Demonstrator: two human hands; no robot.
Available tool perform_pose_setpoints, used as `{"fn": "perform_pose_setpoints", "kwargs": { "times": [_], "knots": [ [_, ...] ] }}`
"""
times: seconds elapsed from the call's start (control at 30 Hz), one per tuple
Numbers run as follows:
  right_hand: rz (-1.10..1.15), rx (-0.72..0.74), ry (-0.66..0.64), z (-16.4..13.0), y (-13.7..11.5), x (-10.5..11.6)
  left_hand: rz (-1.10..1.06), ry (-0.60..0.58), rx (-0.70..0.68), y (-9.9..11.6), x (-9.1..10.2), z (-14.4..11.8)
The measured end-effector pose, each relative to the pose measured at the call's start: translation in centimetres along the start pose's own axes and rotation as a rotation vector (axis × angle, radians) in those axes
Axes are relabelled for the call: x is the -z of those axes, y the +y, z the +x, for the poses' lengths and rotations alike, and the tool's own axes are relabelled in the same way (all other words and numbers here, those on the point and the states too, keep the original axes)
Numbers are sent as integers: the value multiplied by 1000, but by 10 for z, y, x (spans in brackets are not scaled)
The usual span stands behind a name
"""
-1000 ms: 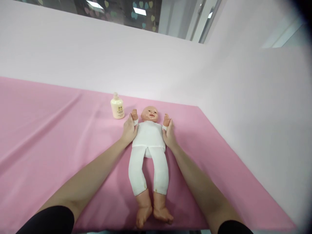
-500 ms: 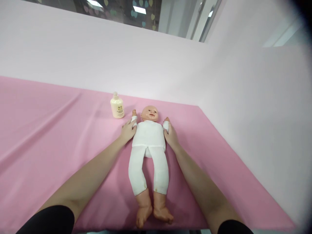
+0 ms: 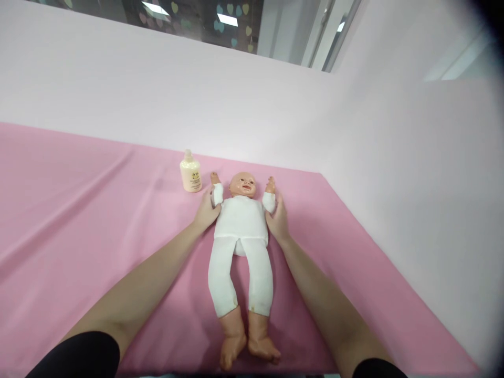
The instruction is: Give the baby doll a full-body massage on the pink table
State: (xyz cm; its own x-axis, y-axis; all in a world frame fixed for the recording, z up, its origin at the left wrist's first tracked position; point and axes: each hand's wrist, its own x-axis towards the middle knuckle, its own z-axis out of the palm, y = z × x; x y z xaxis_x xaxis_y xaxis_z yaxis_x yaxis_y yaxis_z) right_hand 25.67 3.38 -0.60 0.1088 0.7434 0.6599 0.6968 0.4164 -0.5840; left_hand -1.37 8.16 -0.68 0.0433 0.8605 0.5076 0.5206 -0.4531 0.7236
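Note:
A baby doll (image 3: 241,218) in a white cloth body lies on its back, head toward the wall and bare feet toward me. My left hand (image 3: 207,211) cups the doll's arm on the left, thumb near its shoulder and fingers behind the white sleeve. On the other side, my right hand (image 3: 279,220) is closed around the doll's other arm in the same way; its fingers are partly hidden behind the sleeve. Both doll hands point up past my fingers. A pale yellow lotion bottle (image 3: 191,176) stands upright beyond my left hand, beside the doll's head.
A pink sheet (image 3: 98,220) with some creases covers the table. White walls (image 3: 197,100) rise along its far side and right side. Above the far wall is a window (image 3: 205,21) with heart decorations and light reflections.
Both doll arms have been raised a little, so more of its hands and sleeves shows. My fingers have shifted around the outer sides of the arms. The bottle stays in place.

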Motion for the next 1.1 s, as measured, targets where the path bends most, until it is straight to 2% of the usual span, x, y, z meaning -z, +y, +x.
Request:
{"fn": "perform_pose_setpoints", "kwargs": {
  "times": [0.1,0.2,0.33,0.57,0.83,1.1],
  "knots": [
    [-23,132,53,-1,-10,3,-13,52,-165,12,3,-5],
    [-54,199,25,-4,-17,4,77,6,-311,21,5,-10],
    [-47,227,-11,-6,-18,4,147,-36,-365,24,3,-13],
    [-88,93,-46,-2,-10,-4,208,-41,-209,20,-2,-6],
    [-231,-67,-148,0,-3,-6,247,-93,4,0,-8,-3],
    [-209,-117,-188,1,3,-1,381,-218,149,17,3,-2]
  ]
}}
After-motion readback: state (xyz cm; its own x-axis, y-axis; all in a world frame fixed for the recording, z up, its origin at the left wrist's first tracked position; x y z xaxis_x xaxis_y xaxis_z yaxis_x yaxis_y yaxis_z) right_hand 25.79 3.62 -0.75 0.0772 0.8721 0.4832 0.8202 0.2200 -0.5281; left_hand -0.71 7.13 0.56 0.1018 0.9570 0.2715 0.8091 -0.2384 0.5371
